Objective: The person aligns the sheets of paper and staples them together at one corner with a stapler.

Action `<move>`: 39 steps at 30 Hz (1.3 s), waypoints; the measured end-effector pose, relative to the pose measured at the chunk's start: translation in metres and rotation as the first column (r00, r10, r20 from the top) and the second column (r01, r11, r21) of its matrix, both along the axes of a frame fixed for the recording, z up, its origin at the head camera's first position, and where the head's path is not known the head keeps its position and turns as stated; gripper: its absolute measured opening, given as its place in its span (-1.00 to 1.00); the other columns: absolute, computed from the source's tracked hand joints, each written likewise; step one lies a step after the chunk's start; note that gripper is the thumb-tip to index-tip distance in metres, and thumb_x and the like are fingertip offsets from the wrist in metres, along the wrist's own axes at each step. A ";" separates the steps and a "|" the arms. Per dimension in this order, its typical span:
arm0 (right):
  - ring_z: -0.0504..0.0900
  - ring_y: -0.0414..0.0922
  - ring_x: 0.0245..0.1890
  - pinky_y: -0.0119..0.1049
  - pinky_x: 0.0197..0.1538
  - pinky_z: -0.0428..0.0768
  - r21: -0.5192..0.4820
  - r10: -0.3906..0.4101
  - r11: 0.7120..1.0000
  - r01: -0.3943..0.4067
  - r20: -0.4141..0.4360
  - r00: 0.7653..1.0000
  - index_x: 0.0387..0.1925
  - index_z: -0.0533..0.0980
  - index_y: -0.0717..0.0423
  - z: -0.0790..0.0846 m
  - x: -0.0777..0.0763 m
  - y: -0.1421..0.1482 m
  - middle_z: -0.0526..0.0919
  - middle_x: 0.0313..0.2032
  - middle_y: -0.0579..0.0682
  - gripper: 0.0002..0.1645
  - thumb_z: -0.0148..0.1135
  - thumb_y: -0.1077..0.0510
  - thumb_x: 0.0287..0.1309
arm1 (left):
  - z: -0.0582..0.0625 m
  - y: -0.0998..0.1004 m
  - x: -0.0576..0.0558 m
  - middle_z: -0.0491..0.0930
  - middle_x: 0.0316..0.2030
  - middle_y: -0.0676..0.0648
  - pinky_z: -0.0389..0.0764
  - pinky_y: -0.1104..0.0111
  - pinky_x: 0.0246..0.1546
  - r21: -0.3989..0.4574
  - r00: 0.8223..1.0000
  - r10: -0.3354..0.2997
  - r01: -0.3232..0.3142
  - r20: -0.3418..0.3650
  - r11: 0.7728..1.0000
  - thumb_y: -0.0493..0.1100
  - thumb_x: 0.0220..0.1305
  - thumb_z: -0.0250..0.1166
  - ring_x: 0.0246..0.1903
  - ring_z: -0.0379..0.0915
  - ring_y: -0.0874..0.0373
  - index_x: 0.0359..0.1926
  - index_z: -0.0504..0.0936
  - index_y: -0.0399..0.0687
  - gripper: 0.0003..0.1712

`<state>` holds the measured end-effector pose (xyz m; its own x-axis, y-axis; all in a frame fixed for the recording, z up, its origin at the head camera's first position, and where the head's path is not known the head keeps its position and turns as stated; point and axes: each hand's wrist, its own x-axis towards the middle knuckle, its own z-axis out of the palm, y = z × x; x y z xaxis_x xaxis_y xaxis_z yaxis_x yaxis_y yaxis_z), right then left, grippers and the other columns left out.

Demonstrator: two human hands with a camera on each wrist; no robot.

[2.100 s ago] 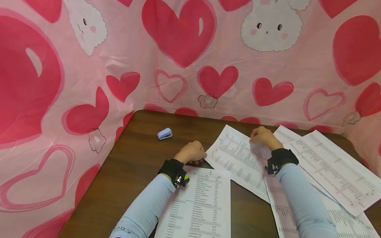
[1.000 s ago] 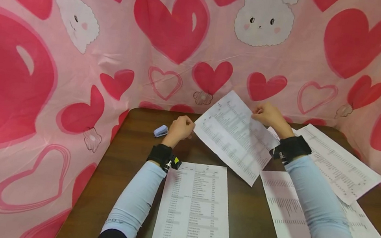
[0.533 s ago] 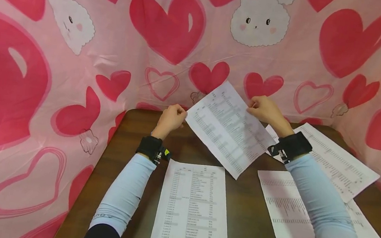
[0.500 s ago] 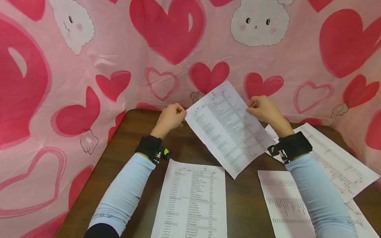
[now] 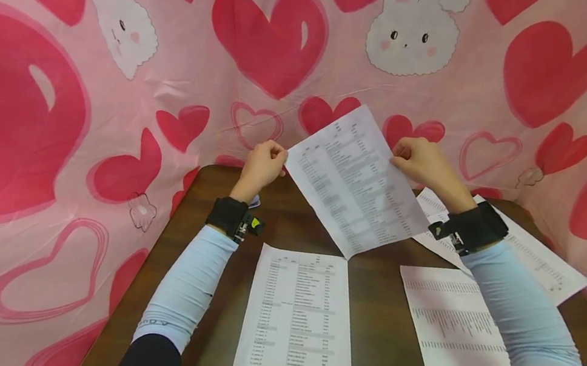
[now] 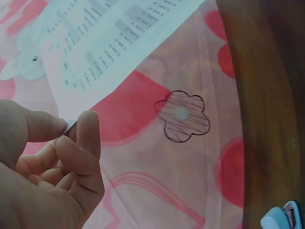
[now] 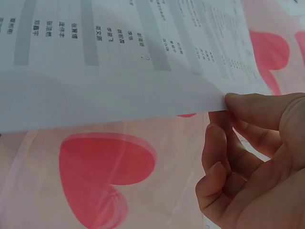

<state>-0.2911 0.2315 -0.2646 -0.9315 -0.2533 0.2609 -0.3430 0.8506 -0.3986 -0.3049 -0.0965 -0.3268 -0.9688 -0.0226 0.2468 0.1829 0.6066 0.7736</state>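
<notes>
Both hands hold up a printed sheet of paper [image 5: 356, 181] above the table, tilted with one corner pointing down. My left hand [image 5: 262, 167] pinches its left corner between thumb and forefinger, seen close in the left wrist view. Along the right edge, my right hand [image 5: 425, 162] pinches the sheet with the thumb on the printed side, as the right wrist view shows. Below lies a second printed sheet [image 5: 300, 330], flat and lengthwise in front of the body. The raised sheet's lower corner comes right at that sheet's top edge in the head view.
More printed sheets [image 5: 446, 330] lie overlapping at the right under the right forearm. A small pale blue stapler [image 6: 279, 218] sits on the brown table [image 5: 213, 210] at the back left, mostly hidden behind the left wrist in the head view. A pink heart-patterned cloth [image 5: 267, 39] hangs behind.
The sheet has been lifted off the table at the back and raised higher, its lower corner swinging left. Both hands rose with it, the left also moving left.
</notes>
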 end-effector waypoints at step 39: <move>0.52 -0.04 -0.51 -0.37 -0.44 0.50 -0.557 0.304 0.829 -0.056 0.364 0.880 -0.21 0.54 0.20 -0.016 0.009 0.012 0.63 -0.37 0.01 -0.78 0.30 0.12 0.23 | 0.061 -0.027 0.002 0.65 -0.29 -0.25 0.51 0.52 -0.51 0.078 0.994 -0.065 0.073 -0.090 0.994 -0.10 0.39 0.18 -0.55 0.53 0.13 -0.06 0.61 -0.27 -0.69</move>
